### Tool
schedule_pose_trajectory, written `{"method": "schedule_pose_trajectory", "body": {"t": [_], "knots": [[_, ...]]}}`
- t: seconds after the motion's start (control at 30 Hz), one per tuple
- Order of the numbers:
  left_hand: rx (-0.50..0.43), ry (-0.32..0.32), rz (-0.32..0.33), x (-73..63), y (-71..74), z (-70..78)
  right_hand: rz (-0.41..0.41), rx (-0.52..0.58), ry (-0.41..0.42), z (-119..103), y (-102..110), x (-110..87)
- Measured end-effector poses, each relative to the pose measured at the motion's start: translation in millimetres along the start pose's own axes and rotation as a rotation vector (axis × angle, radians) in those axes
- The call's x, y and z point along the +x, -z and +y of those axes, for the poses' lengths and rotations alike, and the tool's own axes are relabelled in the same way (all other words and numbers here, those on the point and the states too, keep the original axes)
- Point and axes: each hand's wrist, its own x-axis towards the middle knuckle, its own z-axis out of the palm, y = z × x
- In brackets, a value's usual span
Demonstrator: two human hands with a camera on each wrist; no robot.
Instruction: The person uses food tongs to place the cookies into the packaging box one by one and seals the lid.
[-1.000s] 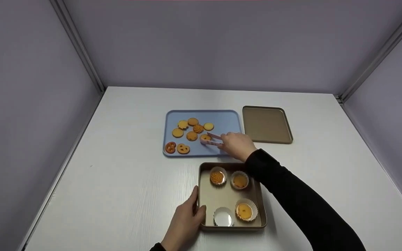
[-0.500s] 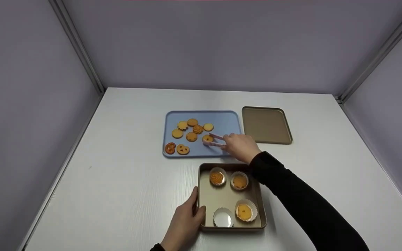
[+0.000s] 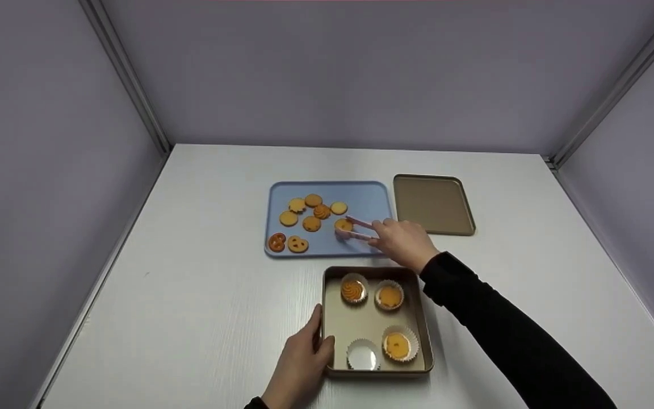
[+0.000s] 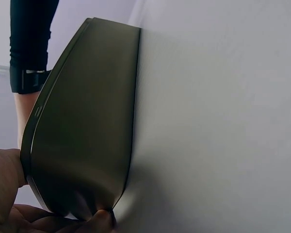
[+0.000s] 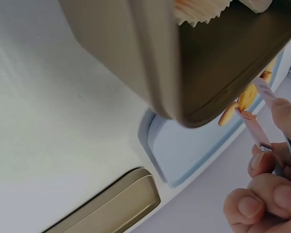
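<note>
My right hand (image 3: 403, 241) holds pink tongs (image 3: 359, 222) over the blue tray (image 3: 364, 196), a round cookie (image 3: 343, 225) between their tips. Whether the cookie is off the tray, I cannot tell. In the right wrist view, curled fingers (image 5: 276, 189) grip the tongs (image 5: 254, 128). My left hand (image 3: 301, 355) grips the left side of a deep gold baking pan (image 3: 355, 324), thumb over the rim. Inside the pan stand paper cups: one with a swirl cookie (image 3: 352, 291), one with a scalloped cookie (image 3: 389, 296), one with a round cookie (image 3: 397, 345). The front-left cup (image 3: 363, 355) shows its bare bottom.
Several more cookies lie on the tray's left half, including a pretzel (image 3: 276, 242) and a cookie with holes (image 3: 298, 244). A shallow gold-brown tray (image 3: 435, 204) lies right of the blue one. Grey-violet walls (image 3: 327, 74) surround the white table (image 3: 191, 272).
The right hand and tongs have moved slightly to the right over the blue tray, and the cookie between the tips has shifted with them. The left hand and pan have stayed put.
</note>
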Motion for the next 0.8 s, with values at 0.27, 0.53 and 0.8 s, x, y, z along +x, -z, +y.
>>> {"method": "schedule_pose_trajectory", "body": {"t": [0.27, 0.53, 0.8], "knots": [[-0.005, -0.012, 0.000, 0.4, 0.2, 0.1, -0.019, 0.009, -0.013, 4, 11, -7.4], [0.011, 0.003, 0.001, 0.5, -0.1, -0.2, -0.009, 0.045, -0.002, 5, 19, -13.4], [0.007, 0.001, -0.008, 1.3, -0.2, -1.3, -0.003, 0.056, 0.003, 5, 22, -21.0]]}}
